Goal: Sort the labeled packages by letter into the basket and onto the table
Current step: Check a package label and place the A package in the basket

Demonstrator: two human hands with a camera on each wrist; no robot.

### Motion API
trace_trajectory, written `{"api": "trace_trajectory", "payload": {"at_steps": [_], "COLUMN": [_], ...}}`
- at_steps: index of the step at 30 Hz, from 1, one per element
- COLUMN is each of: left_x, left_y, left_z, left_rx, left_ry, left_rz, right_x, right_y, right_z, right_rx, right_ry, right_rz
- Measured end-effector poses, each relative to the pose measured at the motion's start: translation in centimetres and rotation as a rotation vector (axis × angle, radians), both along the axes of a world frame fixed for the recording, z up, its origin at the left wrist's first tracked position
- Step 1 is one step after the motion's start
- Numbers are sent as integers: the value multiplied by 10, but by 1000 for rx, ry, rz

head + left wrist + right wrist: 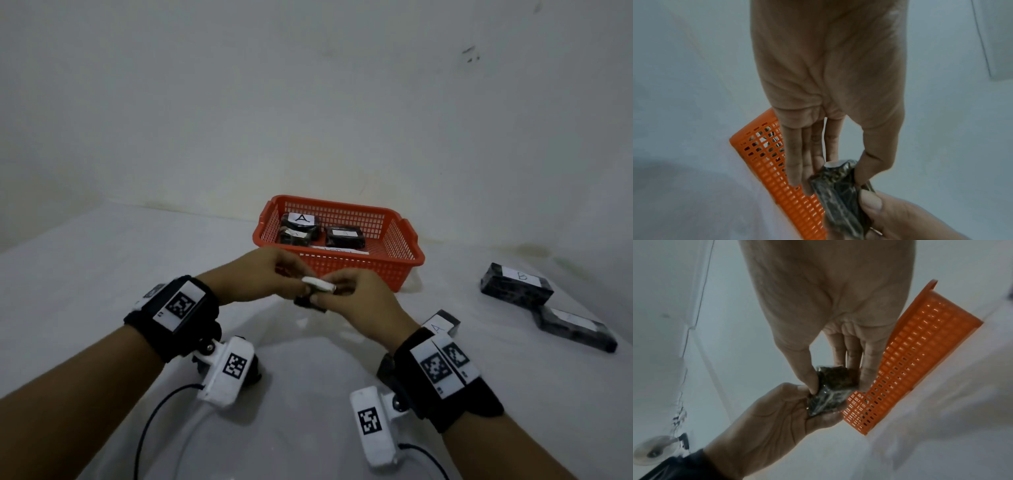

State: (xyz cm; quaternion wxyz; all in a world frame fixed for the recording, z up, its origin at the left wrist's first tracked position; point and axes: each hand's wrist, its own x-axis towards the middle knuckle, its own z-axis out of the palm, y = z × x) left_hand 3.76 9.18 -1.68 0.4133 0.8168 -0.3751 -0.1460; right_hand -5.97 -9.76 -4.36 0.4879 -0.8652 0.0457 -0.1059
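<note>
Both hands meet over the middle of the table, just in front of the near wall of the orange basket (339,270), and both are clamped on one dark wrapped package (317,289). The left hand (270,274) pinches one end between thumb and fingertips; the right hand (356,294) pinches the other. The package's long axis runs roughly left to right, from one hand to the other, white label face up and tilted away.

The basket lies straight ahead, toward the far edge — a short push forward, with neither hand clearly nearer. The two packages (517,283) toward the right edge, one marked B, lie on the right hand's side.

The head view shows the label only as a pale edge — its letter cannot be read, so I cannot tell which way the package should go. The wrist views show what the head view hides: the crinkled dark underside and the finger placement. Only the head view shows the A-labelled packages (301,224) in the basket and another A package (440,323) behind the right wrist.
</note>
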Motion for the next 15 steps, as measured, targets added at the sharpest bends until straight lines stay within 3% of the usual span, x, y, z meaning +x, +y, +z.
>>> {"api": "trace_trajectory", "payload": {"at_steps": [5, 15], "left_x": [2, 5], "left_y": [6, 16], "left_z": [-3, -20], "left_rx": [-280, -493], "left_ry": [189, 204], "left_rz": [94, 236], "right_x": [20, 38], "right_y": [7, 25], "right_z": [4, 1], "right_rx": [185, 411], "right_ry": [-147, -232], "right_rz": [-15, 56]}}
